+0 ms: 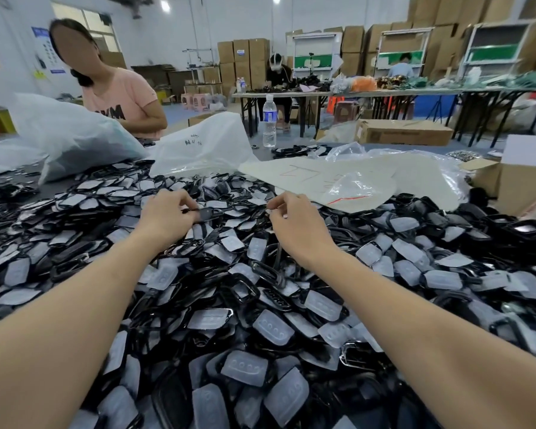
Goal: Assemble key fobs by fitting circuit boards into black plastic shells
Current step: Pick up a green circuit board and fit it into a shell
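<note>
1. The left hand (167, 216) has its fingers curled round a black shell (207, 214), which pokes out past its fingertips toward the other hand. I'd keep that pinch on the shell's edges so the cavity stays clear.
2. The right hand (296, 226) hangs just across from it, fingers bent in and thumb near the forefinger. I cannot tell whether it has anything pinched.
3. It wants an insert next. Pale translucent pads (273, 331) lie all through the heap (245, 283) beneath both wrists, mixed with bare shells. I can't pick out a circuit board for certain.
4. Take a piece lying loose on top rather than one wedged under a frame.
5. Match its outline to the shell, then press evenly; skewed, a corner may sit proud.
</note>
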### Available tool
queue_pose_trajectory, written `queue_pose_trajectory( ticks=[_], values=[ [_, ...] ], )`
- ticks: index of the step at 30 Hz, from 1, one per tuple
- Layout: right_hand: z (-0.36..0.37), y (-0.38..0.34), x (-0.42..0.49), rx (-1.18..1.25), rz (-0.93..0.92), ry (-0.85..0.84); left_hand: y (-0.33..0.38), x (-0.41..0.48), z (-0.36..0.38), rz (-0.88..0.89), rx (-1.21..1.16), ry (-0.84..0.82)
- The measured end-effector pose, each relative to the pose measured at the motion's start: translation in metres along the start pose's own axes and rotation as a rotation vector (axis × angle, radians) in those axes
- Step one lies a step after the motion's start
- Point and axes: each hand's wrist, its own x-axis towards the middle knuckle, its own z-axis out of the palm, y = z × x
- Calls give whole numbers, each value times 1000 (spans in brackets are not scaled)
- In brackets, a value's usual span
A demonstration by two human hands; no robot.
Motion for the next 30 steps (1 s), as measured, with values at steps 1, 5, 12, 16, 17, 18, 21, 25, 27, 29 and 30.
queue_pose_trajectory(
  ticks=[1,5,12,16,17,18,21,25,27,29,30],
  values=[
    [-5,0,0,34,1,5,11,-1,-2,29,-66,30],
    [-27,1,-5,263,20,18,68,-16,-5,89,-302,-4],
    [-76,28,-51,668,64,118,156,-72,25,305,-553,-325],
    [-105,56,-81,766,139,184,194,-109,49,309,-666,-317],
    [-113,63,-90,801,158,212,205,-119,56,290,-718,-310],
    [-121,70,-98,836,178,241,216,-130,63,266,-774,-324],
    [-141,86,-124,916,218,332,246,-162,81,223,-914,-407],
    [-165,104,-159,909,246,436,271,-194,95,334,-847,-455],
    [-174,112,-179,838,251,430,279,-207,99,326,-799,-491],
    [-181,119,-198,752,260,398,283,-219,101,292,-769,-565],
    [-184,122,-206,710,265,374,284,-225,102,265,-770,-615]
  ],
)
